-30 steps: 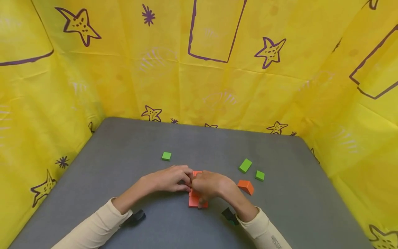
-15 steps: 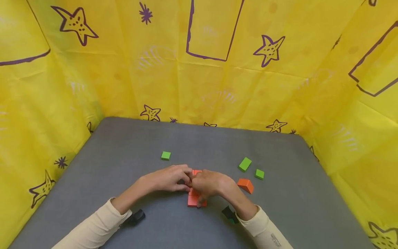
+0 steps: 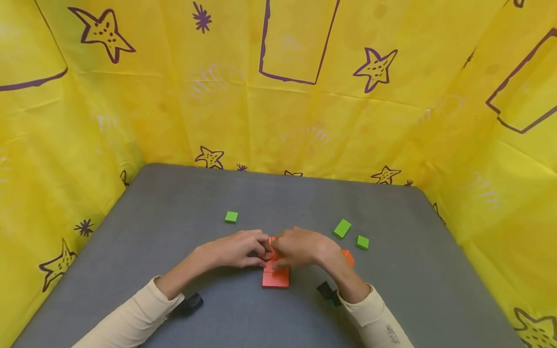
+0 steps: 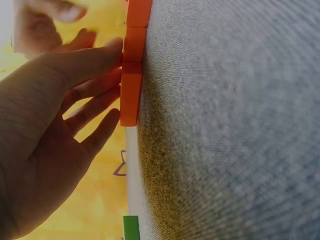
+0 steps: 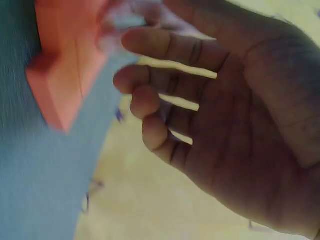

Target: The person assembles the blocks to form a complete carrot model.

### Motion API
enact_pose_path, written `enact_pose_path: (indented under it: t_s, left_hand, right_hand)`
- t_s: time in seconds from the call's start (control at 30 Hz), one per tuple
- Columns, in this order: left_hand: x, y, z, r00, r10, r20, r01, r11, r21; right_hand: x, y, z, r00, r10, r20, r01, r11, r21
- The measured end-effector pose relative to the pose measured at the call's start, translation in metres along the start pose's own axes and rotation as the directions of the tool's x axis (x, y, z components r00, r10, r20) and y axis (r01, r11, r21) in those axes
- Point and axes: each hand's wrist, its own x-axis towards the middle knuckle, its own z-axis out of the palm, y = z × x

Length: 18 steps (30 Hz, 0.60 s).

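Observation:
Flat red-orange blocks (image 3: 275, 279) lie joined in a row on the grey table, partly covered by both hands in the head view. My left hand (image 3: 239, 249) is at their left side. In the left wrist view its thumb and fingertips touch the edge of the orange blocks (image 4: 131, 92), fingers extended. Over the right part of the row is my right hand (image 3: 304, 247). The right wrist view shows its fingers loosely bent, with nothing between them, apart from the blocks (image 5: 57, 85).
One green block (image 3: 231, 217) lies behind the left hand. Two more, a larger green block (image 3: 342, 228) and a small green block (image 3: 362, 242), are at the right. An orange angled block (image 3: 348, 257) is partly hidden by the right forearm. Yellow printed cloth (image 3: 278, 121) encloses the table (image 3: 183, 193).
My right hand has lifted off the front red block and shifted away and slightly right, uncovering that block. Its forearm now covers part of the orange angled block. The left hand stays put.

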Motion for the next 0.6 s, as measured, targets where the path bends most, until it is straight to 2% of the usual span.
enact_pose_path:
  t_s: [0.13,0.2,0.33,0.43,0.5,0.6]
  left_hand:
    - [0.002,0.0,0.0,1.0,-0.028,0.013,0.028,1.0,-0.003]
    - [0.002,0.001,0.0,0.999,-0.037,0.015,0.038,0.999,-0.008]
    - [0.002,0.002,0.002,1.0,-0.025,0.01,0.025,1.0,-0.002]
    - [0.002,0.002,0.002,1.0,-0.014,-0.001,0.014,1.0,0.004]
    - [0.0,0.002,0.001,1.0,-0.011,-0.01,0.011,1.0,0.008]
    - [-0.001,0.003,0.001,1.0,-0.022,-0.006,0.022,1.0,0.002]
  right_hand:
    - [-0.028,0.025,-0.012,0.991,0.095,-0.09,-0.094,0.996,0.008]
    - [-0.045,0.039,-0.014,0.983,0.155,-0.101,-0.155,0.988,0.007]
    - [-0.075,0.065,-0.005,0.946,0.32,-0.045,-0.319,0.948,0.014]
    - [-0.088,0.077,0.009,0.919,0.394,-0.005,-0.394,0.919,0.008]
    - [-0.092,0.081,0.018,0.918,0.395,-0.023,-0.395,0.919,-0.008]
    - [-0.097,0.082,0.03,0.945,0.312,-0.099,-0.319,0.945,-0.068]
